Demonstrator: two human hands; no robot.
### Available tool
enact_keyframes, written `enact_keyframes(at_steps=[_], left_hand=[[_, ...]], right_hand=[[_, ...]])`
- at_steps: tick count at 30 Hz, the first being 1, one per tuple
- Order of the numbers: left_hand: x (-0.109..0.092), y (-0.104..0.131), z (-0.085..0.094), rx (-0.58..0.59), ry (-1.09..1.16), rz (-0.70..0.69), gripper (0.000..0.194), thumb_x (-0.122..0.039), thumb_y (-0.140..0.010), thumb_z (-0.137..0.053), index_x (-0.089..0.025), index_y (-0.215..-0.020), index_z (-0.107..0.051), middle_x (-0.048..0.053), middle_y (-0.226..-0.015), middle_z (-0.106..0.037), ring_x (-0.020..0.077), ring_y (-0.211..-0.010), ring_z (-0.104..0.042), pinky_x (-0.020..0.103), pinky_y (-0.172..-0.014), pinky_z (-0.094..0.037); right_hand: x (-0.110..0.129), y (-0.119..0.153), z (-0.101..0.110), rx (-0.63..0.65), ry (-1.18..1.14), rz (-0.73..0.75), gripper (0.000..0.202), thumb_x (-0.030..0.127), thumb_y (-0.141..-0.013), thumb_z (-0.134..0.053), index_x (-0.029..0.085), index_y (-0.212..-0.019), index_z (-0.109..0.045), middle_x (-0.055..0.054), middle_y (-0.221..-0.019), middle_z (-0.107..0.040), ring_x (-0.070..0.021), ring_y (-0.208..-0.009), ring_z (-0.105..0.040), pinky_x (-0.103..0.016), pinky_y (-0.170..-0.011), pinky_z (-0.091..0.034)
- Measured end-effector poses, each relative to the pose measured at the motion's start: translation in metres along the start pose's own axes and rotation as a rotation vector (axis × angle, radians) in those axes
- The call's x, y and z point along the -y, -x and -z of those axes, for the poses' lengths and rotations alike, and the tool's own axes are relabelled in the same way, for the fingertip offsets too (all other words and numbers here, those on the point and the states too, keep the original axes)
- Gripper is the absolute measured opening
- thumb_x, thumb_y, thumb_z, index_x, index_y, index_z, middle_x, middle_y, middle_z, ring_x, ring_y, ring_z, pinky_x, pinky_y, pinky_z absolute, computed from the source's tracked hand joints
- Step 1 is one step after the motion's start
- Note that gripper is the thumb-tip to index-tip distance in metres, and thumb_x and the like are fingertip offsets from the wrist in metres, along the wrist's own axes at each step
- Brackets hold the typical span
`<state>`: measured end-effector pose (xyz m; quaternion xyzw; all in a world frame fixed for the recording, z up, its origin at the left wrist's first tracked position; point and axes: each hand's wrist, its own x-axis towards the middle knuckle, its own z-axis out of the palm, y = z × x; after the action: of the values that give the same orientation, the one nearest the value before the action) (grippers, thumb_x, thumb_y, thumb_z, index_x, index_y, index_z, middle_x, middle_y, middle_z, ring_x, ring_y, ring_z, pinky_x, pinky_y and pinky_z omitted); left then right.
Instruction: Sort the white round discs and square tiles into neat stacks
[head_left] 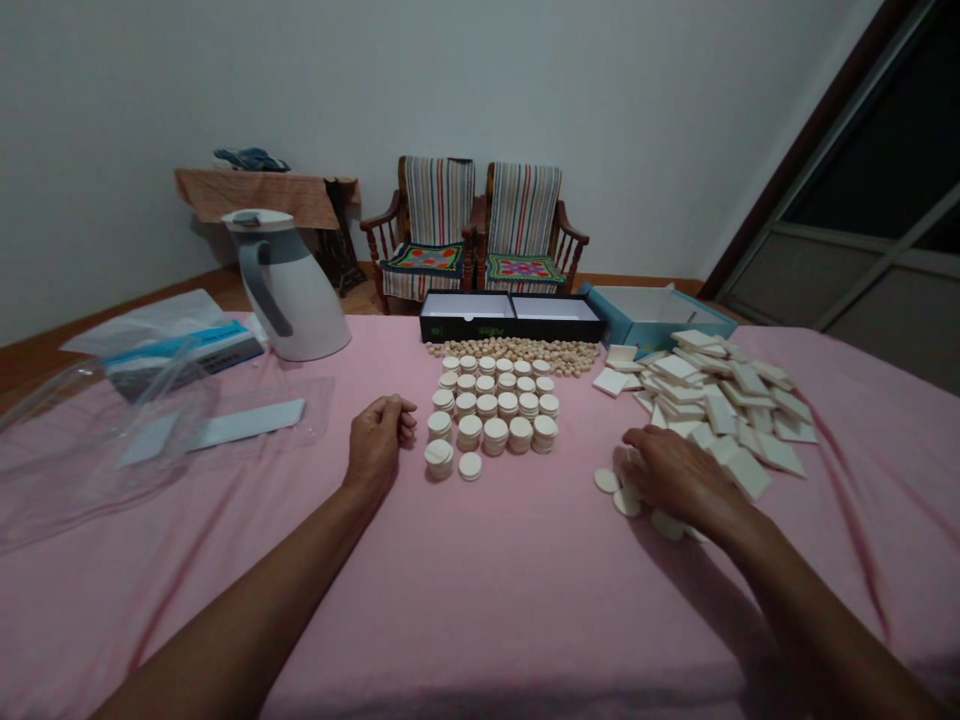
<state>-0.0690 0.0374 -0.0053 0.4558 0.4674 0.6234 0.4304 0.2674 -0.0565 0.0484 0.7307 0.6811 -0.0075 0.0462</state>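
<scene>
Flanking five disc rows (487, 405), left hand (376, 436) rests; right hand (667, 474) touches loose discs (627, 503).

Two chairs (440, 200), one jug (304, 305), one black tray (466, 328), one blue box (651, 327) and five disc rows (487, 405) show.

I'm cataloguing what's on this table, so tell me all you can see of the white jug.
The jug has a smooth, plastic-looking white body, narrow at the top and widening to its base. A dark grey handle curves down one side, and the lid, white with a grey part, is on. It stands on the pink cloth, towards the left and beyond the left hand. Neither hand touches it. Its contents are hidden.
</scene>
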Motion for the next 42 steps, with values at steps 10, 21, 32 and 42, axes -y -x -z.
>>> enact_keyframes(at_steps=[10,21,32,42], left_hand=[[-0.001,0.000,-0.001,-0.012,-0.032,0.010,0.026,-0.038,-0.077,-0.057,-0.013,-0.073,-0.061,-0.003,-0.055,-0.055,0.0074,-0.042,-0.048,0.018,-0.038,-0.039],[-0.002,0.001,0.000,0.001,-0.029,0.009,0.025,-0.037,-0.078,-0.058,-0.013,-0.073,-0.061,-0.002,-0.055,-0.055,0.0072,-0.042,-0.048,0.018,-0.039,-0.039],[0.000,0.000,0.000,0.010,-0.013,0.000,0.025,-0.038,-0.078,-0.058,-0.013,-0.072,-0.061,-0.002,-0.054,-0.055,0.0074,-0.042,-0.048,0.018,-0.038,-0.039],[-0.003,0.003,-0.001,0.022,-0.003,0.018,0.026,-0.038,-0.078,-0.058,-0.013,-0.071,-0.061,-0.002,-0.055,-0.054,0.0072,-0.042,-0.048,0.018,-0.038,-0.038]], right_hand=[[0.011,-0.010,-0.017,-0.028,-0.186,0.075,0.020,0.015,-0.083,-0.047,0.014,-0.095,-0.062,-0.009,-0.091,-0.059,-0.0175,-0.082,-0.057,-0.025,-0.066,-0.035],[0.019,-0.012,-0.019,-0.101,-0.416,0.203,0.025,0.023,-0.081,-0.051,0.017,-0.103,-0.061,-0.007,-0.094,-0.059,-0.0180,-0.087,-0.055,-0.027,-0.075,-0.039],[0.046,0.002,-0.010,-0.162,-0.331,0.148,0.015,0.024,-0.081,-0.051,0.018,-0.092,-0.059,-0.007,-0.090,-0.055,-0.0191,-0.085,-0.051,-0.027,-0.071,-0.035],[0.135,0.011,0.008,-0.220,-0.276,0.460,0.020,0.029,-0.085,-0.048,0.015,-0.098,-0.056,-0.010,-0.091,-0.061,-0.0204,-0.082,-0.054,-0.029,-0.069,-0.037]])
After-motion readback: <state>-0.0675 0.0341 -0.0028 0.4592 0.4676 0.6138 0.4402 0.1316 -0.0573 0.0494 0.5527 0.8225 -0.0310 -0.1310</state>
